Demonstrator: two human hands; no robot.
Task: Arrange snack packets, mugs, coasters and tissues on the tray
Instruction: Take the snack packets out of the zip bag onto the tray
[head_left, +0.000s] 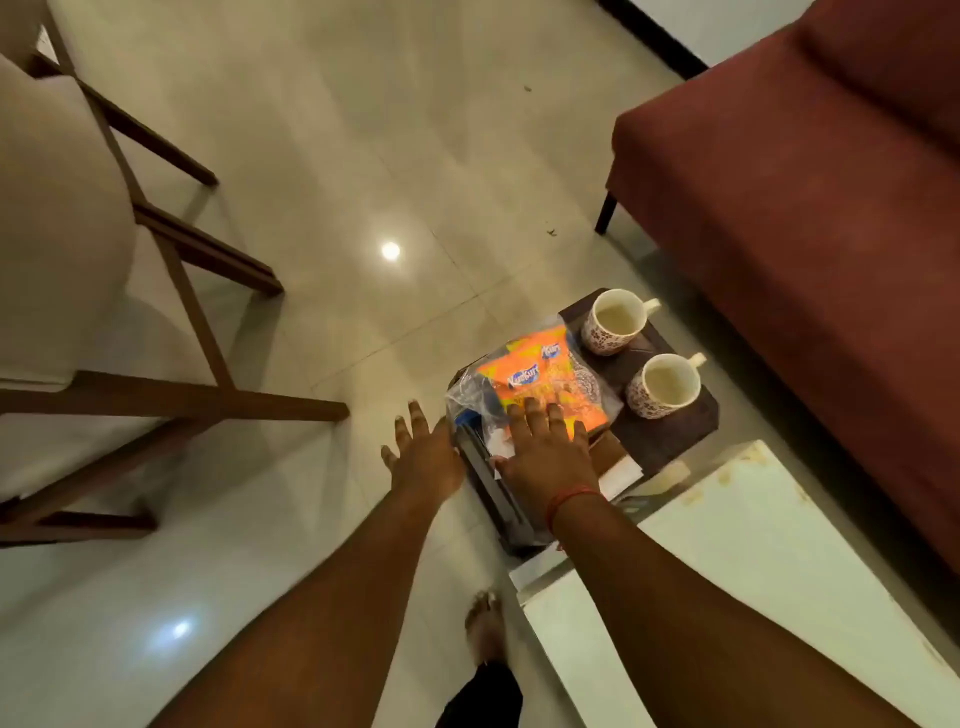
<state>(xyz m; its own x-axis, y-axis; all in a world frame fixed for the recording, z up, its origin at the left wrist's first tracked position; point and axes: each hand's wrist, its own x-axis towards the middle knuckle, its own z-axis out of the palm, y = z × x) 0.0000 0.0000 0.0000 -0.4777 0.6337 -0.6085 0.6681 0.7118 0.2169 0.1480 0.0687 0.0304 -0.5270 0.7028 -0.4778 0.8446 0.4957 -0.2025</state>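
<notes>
A dark wooden tray rests on the end of a glass table. Two patterned white mugs stand on it, one at the far corner and one nearer. Orange snack packets lie in the tray's middle, partly over a clear plastic bag with blue print. My right hand lies flat with fingers spread on the packets' near edge. My left hand hovers open beside the tray's left edge, holding nothing. White tissue paper shows by my right wrist. Coasters are hard to make out.
A maroon sofa stands to the right. A cushioned wooden chair is at the left. The glass table runs toward the lower right. Glossy tiled floor lies beyond, and my bare foot is below.
</notes>
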